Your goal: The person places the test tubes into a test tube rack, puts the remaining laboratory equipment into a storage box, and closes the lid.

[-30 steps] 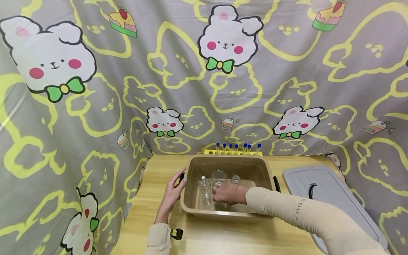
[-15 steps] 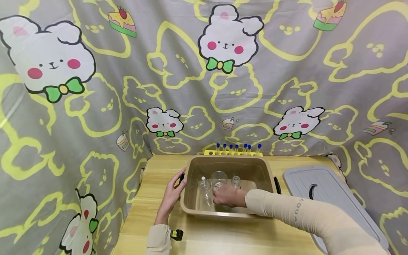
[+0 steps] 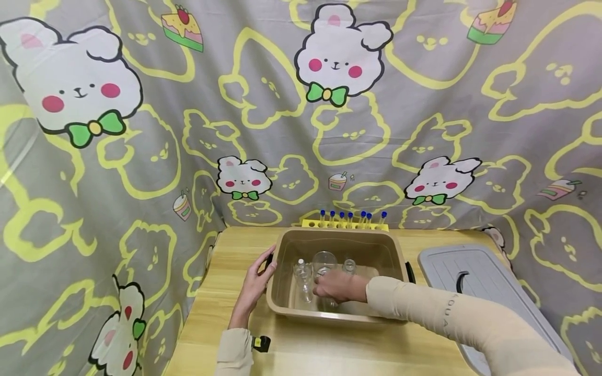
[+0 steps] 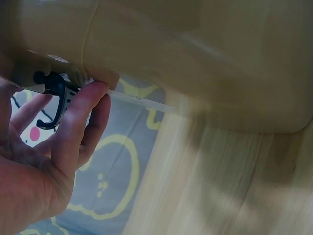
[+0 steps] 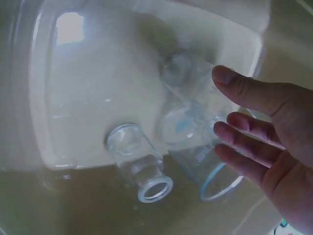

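Observation:
A brown storage box [image 3: 338, 315] holds several clear glass vessels. My left hand [image 3: 254, 284] grips the box's left side, its fingers bent around the black latch [image 4: 61, 100] below the rim. Inside the box, my right hand [image 3: 335, 286] has thumb and fingers about a clear glass vessel [image 5: 181, 71], whose upper part is hidden by the fingers. Right beside those fingertips leans a glass beaker [image 5: 195, 159]. A wide-lipped glass bottle [image 5: 139, 159] lies apart from the hand. Toward the box's left stands slim glassware with a white top [image 3: 304, 282].
Behind the box is a yellow rack [image 3: 310, 225] of blue-capped test tubes. A grey lid [image 3: 475, 266] with a black latch lies to the right, under the right forearm. A small black and yellow object [image 3: 261, 343] sits near the left sleeve. Patterned curtain [image 3: 282, 130] surrounds the wooden table [image 3: 202, 324].
The head view has shifted slightly. Both hands and the glassware keep nearly the same places.

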Action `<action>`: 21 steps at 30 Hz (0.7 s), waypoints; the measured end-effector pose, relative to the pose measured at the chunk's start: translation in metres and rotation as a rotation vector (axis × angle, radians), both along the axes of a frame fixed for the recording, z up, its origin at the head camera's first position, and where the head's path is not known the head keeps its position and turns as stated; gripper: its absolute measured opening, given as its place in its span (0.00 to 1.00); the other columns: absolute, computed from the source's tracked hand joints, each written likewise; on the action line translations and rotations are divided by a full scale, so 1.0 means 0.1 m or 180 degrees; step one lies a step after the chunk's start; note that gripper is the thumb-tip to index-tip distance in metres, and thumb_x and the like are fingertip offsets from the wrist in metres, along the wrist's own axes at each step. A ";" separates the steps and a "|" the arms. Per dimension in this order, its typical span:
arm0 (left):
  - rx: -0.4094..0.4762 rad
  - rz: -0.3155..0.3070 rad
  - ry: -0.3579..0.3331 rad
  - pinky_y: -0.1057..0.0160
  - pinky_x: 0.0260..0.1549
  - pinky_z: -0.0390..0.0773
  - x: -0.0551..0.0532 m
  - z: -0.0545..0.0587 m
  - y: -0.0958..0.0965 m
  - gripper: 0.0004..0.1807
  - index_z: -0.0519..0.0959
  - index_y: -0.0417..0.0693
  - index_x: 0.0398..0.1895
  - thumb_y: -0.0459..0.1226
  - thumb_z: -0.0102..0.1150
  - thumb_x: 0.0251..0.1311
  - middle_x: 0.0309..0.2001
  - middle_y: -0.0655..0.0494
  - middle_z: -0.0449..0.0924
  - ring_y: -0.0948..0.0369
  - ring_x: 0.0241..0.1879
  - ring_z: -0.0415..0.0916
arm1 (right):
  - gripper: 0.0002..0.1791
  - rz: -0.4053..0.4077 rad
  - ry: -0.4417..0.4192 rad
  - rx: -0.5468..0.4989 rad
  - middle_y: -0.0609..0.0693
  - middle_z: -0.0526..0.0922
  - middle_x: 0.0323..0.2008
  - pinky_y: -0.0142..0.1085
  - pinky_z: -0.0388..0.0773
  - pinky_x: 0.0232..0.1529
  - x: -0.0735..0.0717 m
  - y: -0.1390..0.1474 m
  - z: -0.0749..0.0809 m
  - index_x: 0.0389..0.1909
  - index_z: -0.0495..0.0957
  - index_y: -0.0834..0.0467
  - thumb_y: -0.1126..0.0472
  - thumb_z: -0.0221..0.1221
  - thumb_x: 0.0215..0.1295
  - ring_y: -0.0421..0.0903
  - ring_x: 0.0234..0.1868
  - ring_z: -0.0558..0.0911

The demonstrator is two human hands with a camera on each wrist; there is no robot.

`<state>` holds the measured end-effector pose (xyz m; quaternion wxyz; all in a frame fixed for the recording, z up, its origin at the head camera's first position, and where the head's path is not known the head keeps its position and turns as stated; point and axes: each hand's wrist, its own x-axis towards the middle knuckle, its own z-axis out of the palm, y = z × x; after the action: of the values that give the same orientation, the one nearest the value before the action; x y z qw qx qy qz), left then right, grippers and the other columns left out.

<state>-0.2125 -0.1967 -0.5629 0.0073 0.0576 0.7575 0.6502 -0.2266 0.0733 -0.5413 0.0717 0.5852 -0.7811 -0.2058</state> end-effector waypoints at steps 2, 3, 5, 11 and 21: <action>0.0001 -0.0001 0.0000 0.50 0.59 0.76 0.00 0.01 0.01 0.26 0.70 0.52 0.76 0.37 0.55 0.76 0.75 0.41 0.63 0.40 0.68 0.67 | 0.13 -0.0028 0.0015 -0.0027 0.42 0.80 0.31 0.29 0.77 0.23 0.00 0.01 0.05 0.33 0.81 0.43 0.56 0.74 0.48 0.39 0.28 0.80; 0.0000 -0.0006 0.0002 0.49 0.59 0.76 0.00 0.02 0.01 0.26 0.70 0.52 0.76 0.37 0.55 0.76 0.75 0.42 0.63 0.40 0.68 0.67 | 0.13 -0.0043 0.0004 -0.0029 0.42 0.80 0.31 0.29 0.77 0.24 0.00 0.01 0.07 0.33 0.81 0.43 0.56 0.74 0.48 0.39 0.29 0.80; -0.0001 -0.0014 0.0005 0.47 0.60 0.75 0.00 0.03 0.01 0.26 0.70 0.53 0.75 0.38 0.55 0.76 0.75 0.42 0.63 0.40 0.69 0.67 | 0.12 -0.0063 -0.0025 -0.0011 0.42 0.80 0.31 0.29 0.78 0.25 0.00 0.02 0.11 0.33 0.81 0.44 0.57 0.74 0.49 0.39 0.30 0.80; -0.0028 -0.0029 0.0121 0.43 0.62 0.73 0.03 0.05 0.02 0.27 0.68 0.44 0.76 0.35 0.55 0.77 0.75 0.38 0.61 0.39 0.71 0.63 | 0.14 -0.0156 -0.0322 -0.0121 0.44 0.81 0.31 0.30 0.79 0.25 -0.02 0.05 0.22 0.34 0.80 0.46 0.57 0.75 0.49 0.40 0.28 0.80; -0.0052 0.0013 0.0087 0.56 0.54 0.79 0.05 0.04 0.00 0.26 0.70 0.48 0.75 0.39 0.56 0.76 0.75 0.38 0.63 0.38 0.69 0.66 | 0.11 -0.0451 -0.0743 -0.0582 0.46 0.83 0.35 0.37 0.83 0.28 -0.02 0.15 0.49 0.41 0.82 0.50 0.58 0.72 0.60 0.43 0.31 0.84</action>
<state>-0.2080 -0.1966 -0.5593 -0.0039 0.0649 0.7629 0.6432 -0.2287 0.0882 -0.4928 0.0188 0.5396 -0.8389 -0.0690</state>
